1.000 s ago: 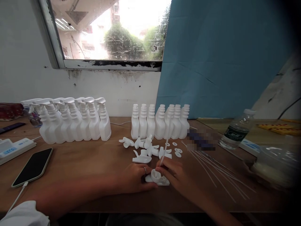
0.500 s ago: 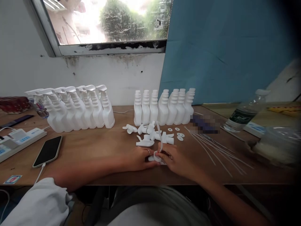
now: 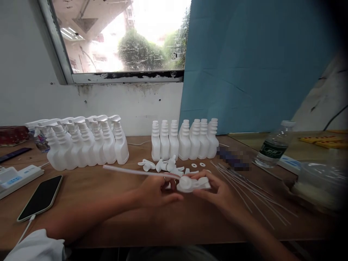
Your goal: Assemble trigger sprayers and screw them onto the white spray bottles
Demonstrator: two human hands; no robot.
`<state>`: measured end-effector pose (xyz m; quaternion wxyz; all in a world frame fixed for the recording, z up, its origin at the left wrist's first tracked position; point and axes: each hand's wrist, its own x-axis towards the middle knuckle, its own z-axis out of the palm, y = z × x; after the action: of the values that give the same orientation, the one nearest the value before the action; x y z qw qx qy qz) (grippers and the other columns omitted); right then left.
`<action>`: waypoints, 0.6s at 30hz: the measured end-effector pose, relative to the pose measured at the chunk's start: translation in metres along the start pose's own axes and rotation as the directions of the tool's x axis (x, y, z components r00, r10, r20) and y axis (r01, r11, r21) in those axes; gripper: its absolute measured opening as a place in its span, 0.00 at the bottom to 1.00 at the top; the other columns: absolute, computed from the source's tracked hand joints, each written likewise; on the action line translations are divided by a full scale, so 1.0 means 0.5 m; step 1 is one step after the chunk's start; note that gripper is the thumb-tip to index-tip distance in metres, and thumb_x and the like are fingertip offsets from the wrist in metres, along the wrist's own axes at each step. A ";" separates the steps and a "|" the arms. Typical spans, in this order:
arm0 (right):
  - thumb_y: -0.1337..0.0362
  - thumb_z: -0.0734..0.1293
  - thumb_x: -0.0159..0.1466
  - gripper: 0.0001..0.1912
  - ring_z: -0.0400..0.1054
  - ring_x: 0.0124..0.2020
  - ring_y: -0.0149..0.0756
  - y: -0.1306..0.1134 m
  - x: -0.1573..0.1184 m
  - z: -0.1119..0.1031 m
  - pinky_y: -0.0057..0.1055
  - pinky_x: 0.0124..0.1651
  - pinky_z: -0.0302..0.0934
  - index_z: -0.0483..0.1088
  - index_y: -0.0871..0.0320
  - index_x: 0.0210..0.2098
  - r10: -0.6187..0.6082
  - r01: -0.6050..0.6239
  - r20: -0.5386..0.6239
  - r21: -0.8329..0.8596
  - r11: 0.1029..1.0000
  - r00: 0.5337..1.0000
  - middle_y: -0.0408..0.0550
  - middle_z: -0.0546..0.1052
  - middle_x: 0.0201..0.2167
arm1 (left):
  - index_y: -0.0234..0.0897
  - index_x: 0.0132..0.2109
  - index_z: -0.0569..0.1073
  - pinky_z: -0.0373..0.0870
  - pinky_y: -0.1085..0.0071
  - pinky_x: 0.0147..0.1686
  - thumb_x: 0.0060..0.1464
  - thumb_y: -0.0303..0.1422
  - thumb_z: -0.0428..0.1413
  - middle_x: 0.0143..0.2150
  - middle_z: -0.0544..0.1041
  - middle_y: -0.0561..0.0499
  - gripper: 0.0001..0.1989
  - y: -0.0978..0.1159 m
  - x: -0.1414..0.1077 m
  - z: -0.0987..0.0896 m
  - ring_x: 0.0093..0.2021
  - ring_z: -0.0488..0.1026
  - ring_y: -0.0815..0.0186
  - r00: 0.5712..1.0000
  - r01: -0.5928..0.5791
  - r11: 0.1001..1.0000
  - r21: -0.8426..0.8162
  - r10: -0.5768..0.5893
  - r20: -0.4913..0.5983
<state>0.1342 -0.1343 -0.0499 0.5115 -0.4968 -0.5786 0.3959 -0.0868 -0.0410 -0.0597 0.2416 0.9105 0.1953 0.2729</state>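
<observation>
My right hand (image 3: 217, 190) grips a white spray trigger head (image 3: 187, 184) between thumb and fingers, just above the table near its front. A thin clear dip tube (image 3: 136, 171) sticks out of the head to the left, passing over my left hand (image 3: 156, 190). Close beside the head, my left hand has its thumb stretched out apart from its bent fingers; a bit of white plastic shows in the gap. More loose trigger heads (image 3: 163, 165) lie just beyond my hands, partly hidden by them. White washers (image 3: 202, 164) lie to their right.
Bottles with spray heads fitted (image 3: 100, 145) stand at the left, open-necked bottles (image 3: 185, 143) at the back middle. Loose tubes (image 3: 250, 185) are spread at the right, near a water bottle (image 3: 273, 146) and a clear tub (image 3: 318, 181). At the left lie a phone (image 3: 40, 197) and a power strip (image 3: 23, 177).
The trigger head has been lifted and turned, so its tube, upright before, now points left. My right hand has moved from the tube onto the head; my left hand has loosened. The view has tilted up.
</observation>
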 end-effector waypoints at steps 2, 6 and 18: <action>0.55 0.76 0.53 0.18 0.74 0.45 0.46 -0.030 -0.001 -0.029 0.37 0.46 0.68 0.70 0.54 0.38 -0.018 0.022 -0.163 0.025 0.999 0.987 0.49 0.79 0.43 | 0.37 0.45 0.75 0.67 0.72 0.35 0.58 0.40 0.56 0.35 0.76 0.50 0.13 -0.015 0.041 -0.046 0.29 0.69 0.69 0.975 -0.159 0.983 0.096 0.171 -0.144; 0.55 0.78 0.49 0.22 0.75 0.40 0.41 -0.089 0.010 -0.104 0.33 0.43 0.69 0.73 0.55 0.39 -0.197 0.226 -0.562 -0.019 0.974 0.803 0.47 0.79 0.38 | 0.38 0.41 0.74 0.68 0.69 0.44 0.59 0.35 0.55 0.39 0.76 0.49 0.07 -0.067 0.142 -0.138 0.39 0.72 0.65 0.867 0.028 0.975 0.220 0.086 -0.491; 0.60 0.79 0.46 0.22 0.74 0.46 0.47 -0.108 0.033 -0.195 0.54 0.57 0.62 0.76 0.60 0.39 -0.608 0.529 -0.741 -0.408 0.745 0.285 0.50 0.78 0.38 | 0.30 0.53 0.67 0.74 0.69 0.40 0.53 0.32 0.59 0.48 0.77 0.38 0.21 -0.187 0.248 -0.155 0.45 0.77 0.59 0.761 0.238 0.971 0.028 -0.169 -0.626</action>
<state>0.2213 -0.1335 0.0215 0.8078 -0.4039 -0.4100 -0.1275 -0.0575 0.1210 -0.0039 0.1436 0.7552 0.3756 0.5177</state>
